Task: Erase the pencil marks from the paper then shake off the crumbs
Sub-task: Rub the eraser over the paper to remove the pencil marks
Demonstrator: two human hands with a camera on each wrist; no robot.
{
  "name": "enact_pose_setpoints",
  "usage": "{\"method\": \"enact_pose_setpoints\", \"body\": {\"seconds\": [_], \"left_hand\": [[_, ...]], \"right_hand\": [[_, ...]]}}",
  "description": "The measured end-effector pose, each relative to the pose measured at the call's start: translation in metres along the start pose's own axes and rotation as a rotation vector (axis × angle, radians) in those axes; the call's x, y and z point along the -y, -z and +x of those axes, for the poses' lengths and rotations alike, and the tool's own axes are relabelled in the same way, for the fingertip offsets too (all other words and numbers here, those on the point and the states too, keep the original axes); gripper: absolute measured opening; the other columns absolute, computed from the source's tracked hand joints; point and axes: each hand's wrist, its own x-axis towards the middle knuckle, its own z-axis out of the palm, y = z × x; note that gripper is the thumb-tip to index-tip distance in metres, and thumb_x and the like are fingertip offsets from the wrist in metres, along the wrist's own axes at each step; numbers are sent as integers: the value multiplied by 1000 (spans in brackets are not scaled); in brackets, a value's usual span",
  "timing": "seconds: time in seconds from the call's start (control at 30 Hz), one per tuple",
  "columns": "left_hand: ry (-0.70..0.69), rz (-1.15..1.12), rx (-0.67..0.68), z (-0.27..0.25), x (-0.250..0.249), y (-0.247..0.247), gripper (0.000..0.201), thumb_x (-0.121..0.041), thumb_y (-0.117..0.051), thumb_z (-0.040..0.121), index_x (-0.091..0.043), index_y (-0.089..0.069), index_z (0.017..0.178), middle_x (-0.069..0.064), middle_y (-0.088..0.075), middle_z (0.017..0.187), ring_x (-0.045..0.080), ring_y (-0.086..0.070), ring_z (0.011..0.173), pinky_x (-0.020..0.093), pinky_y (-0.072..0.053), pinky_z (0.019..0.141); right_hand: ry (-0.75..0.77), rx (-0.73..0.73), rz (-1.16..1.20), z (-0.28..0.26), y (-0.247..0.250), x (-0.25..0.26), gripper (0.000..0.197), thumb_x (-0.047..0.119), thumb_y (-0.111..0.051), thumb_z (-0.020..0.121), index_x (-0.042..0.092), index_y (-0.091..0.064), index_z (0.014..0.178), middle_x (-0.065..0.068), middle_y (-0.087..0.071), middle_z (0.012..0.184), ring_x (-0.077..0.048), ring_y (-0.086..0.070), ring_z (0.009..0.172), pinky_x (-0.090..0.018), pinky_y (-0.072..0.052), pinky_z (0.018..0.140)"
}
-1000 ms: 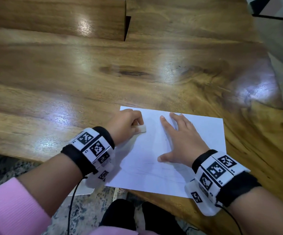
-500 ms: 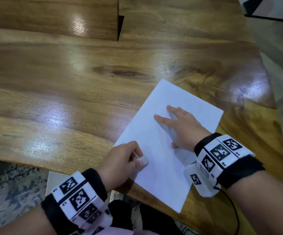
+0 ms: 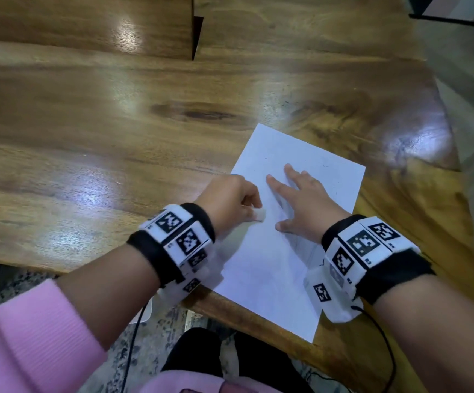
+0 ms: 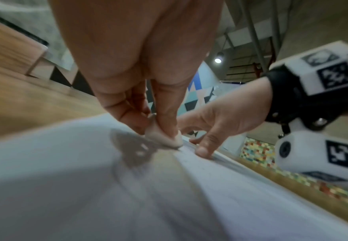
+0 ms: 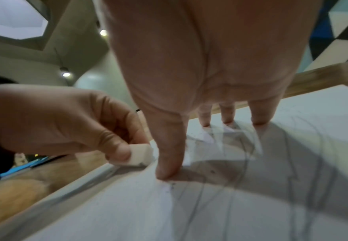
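Observation:
A white sheet of paper (image 3: 272, 268) lies skewed on the wooden table (image 3: 116, 123), its near corner over the table's front edge. Faint grey pencil lines (image 5: 241, 187) curve across it under my right palm. My left hand (image 3: 230, 199) pinches a small white eraser (image 3: 259, 215) between thumb and fingers and holds it down on the sheet's left part; the eraser (image 4: 166, 138) (image 5: 141, 154) touches the paper. My right hand (image 3: 301, 205) lies flat with spread straight fingers on the paper, just right of the eraser.
The table's front edge (image 3: 258, 316) runs close under my wrists, and the table ends at the right (image 3: 457, 165). A raised wooden block (image 3: 88, 24) with a gap stands at the back. Patterned floor (image 3: 150, 336) shows below.
My left hand with the eraser has moved up the sheet from its near left edge to beside my right hand. The paper has turned clockwise since a second ago.

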Motion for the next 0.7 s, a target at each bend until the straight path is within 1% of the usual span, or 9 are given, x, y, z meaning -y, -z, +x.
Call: {"method": "enact_pose_setpoints", "body": {"seconds": [0.03, 0.13, 0.2, 0.27, 0.33, 0.43, 0.5, 0.6, 0.7], "left_hand": [[-11, 31, 17, 2, -3, -3, 15, -19, -70, 74, -12, -68, 88, -2, -55, 74, 15, -51, 73, 20, -31, 58], [-76, 72, 28, -15, 2, -8, 13, -19, -68, 76, -7, -67, 80, 6, -60, 79, 20, -53, 74, 22, -29, 62], [-151, 82, 70, -42, 13, -11, 14, -18, -70, 75, -7, -65, 69, 8, -61, 74, 23, -56, 69, 22, -33, 62], [-150, 48, 145, -60, 20, -13, 14, -15, -71, 73, -8, -64, 64, 3, -59, 70, 21, -58, 67, 23, -40, 63], [-118, 42, 163, -54, 20, -9, 8, -15, -72, 72, -9, -68, 70, 5, -64, 76, 22, -61, 72, 26, -45, 66], [-56, 45, 51, -18, 12, 1, 15, -20, -73, 72, -9, -69, 82, 4, -64, 82, 23, -59, 80, 25, -38, 69], [-36, 53, 38, -7, 13, 2, 13, -18, -72, 73, -8, -68, 81, 4, -63, 81, 24, -60, 83, 23, -35, 69], [-61, 40, 88, -39, 25, -4, 19, -25, -72, 73, -9, -65, 67, 8, -65, 76, 23, -61, 75, 27, -41, 62], [-70, -3, 151, -67, 29, -3, 26, -35, -71, 71, -12, -63, 62, -5, -54, 63, 9, -52, 60, 20, -37, 55]], "right_hand": [[-1, 0, -2, 0, 0, 0, 90, 33, -65, 88, 39, 1, 150, 5, 19, 159, -22, 11, 147, -41, -7, 120], [-8, 4, -10, 0, 0, 0, 91, 33, -64, 88, 40, 2, 150, 5, 19, 159, -22, 11, 147, -40, -7, 120], [-6, 7, -11, 1, 1, -1, 90, 32, -64, 89, 39, 2, 150, 5, 19, 159, -22, 11, 147, -40, -7, 120], [-6, 6, -2, 1, 1, -2, 91, 31, -65, 88, 39, 1, 150, 4, 18, 159, -23, 10, 147, -42, -8, 120], [-12, -3, 7, 2, 0, 0, 92, 30, -66, 86, 39, -1, 150, 4, 17, 159, -24, 10, 147, -44, -9, 119], [-39, -27, 13, 2, -4, 5, 94, 36, -67, 82, 38, -2, 150, 4, 16, 159, -25, 10, 147, -47, -9, 119], [-48, -34, -11, 2, -6, 7, 96, 44, -68, 80, 37, -2, 150, 3, 17, 159, -27, 11, 146, -47, -9, 119], [-43, -30, -20, 2, -6, 6, 97, 48, -67, 81, 37, 0, 150, 3, 18, 159, -26, 11, 147, -47, -8, 119], [-44, -26, -28, 3, -7, 5, 96, 47, -66, 82, 36, 1, 150, 2, 19, 158, -26, 12, 147, -48, -8, 119]]}}
